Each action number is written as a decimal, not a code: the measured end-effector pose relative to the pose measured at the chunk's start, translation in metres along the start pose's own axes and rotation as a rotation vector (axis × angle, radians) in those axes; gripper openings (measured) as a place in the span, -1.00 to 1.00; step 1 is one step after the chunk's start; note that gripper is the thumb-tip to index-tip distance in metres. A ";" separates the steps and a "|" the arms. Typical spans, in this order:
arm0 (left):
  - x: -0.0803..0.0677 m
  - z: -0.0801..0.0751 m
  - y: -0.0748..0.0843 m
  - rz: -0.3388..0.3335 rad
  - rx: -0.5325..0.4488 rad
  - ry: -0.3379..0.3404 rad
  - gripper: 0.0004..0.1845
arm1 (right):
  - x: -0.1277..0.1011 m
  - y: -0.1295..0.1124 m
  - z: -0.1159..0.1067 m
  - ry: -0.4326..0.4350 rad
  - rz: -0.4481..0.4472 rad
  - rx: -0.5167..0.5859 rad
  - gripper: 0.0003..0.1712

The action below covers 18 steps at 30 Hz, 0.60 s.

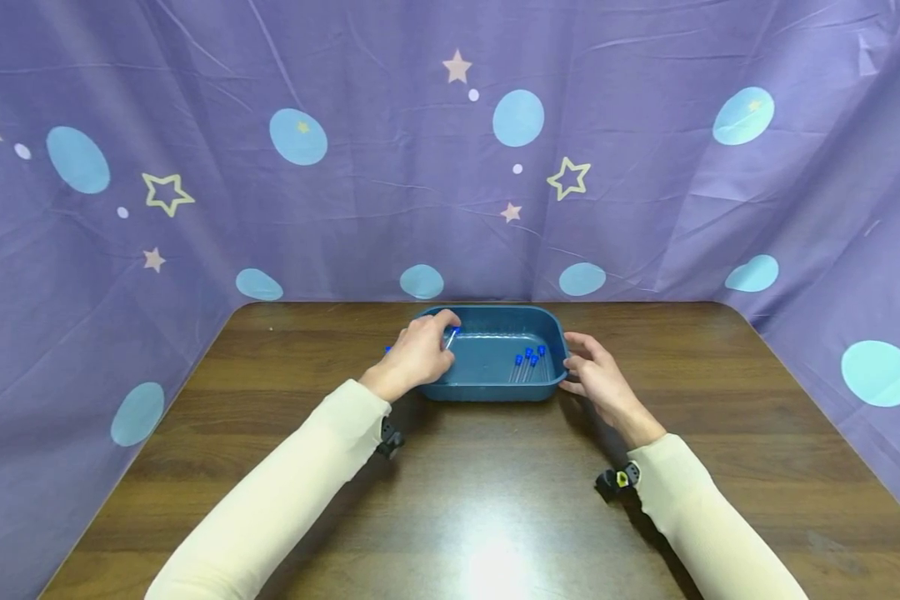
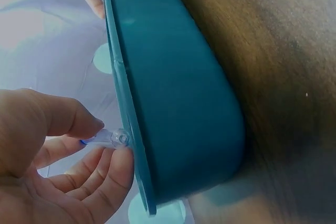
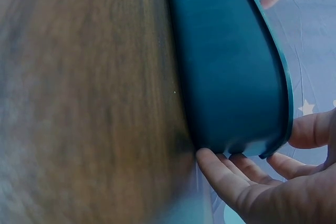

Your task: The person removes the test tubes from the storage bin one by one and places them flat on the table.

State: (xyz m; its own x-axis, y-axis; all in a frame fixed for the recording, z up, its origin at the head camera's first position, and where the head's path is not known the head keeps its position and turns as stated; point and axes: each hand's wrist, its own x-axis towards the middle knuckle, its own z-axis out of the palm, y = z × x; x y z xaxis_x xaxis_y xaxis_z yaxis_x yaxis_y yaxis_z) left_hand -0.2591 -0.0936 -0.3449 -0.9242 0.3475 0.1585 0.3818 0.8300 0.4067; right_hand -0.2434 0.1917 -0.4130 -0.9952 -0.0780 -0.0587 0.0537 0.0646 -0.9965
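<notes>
Two hands (image 1: 420,354) (image 1: 596,379) (one tube (image 1: 451,337) pinched); four tubes (image 1: 528,360) in tray (image 1: 495,392).

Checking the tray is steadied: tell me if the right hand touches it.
Touching. The right wrist view shows right hand fingertips against the tray end wall.

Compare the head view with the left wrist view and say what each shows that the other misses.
Head view only: the tubes lying inside the tray, the right hand at its right end, and the whole table. Left wrist view only: the tray's outer wall from outside, and close up, how thumb and fingers pinch the tube. Both: the left hand holding a tube at the tray's rim.
</notes>
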 end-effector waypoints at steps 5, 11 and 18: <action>-0.004 -0.003 -0.005 0.002 -0.011 0.028 -0.47 | 0.000 0.000 -0.001 0.000 0.005 -0.010 -0.39; -0.009 -0.007 -0.012 -0.015 -0.026 0.034 -0.46 | 0.000 0.000 0.000 -0.004 0.007 -0.013 -0.38; -0.013 -0.012 -0.022 -0.021 -0.051 0.046 -0.47 | -0.001 -0.002 0.001 0.000 0.004 -0.020 -0.41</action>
State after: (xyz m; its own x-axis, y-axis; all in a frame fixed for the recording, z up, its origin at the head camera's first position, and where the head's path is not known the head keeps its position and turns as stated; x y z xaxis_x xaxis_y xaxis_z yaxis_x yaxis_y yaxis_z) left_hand -0.2554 -0.1218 -0.3452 -0.9318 0.3089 0.1905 0.3626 0.8133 0.4550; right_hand -0.2425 0.1912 -0.4114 -0.9950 -0.0775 -0.0625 0.0559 0.0847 -0.9948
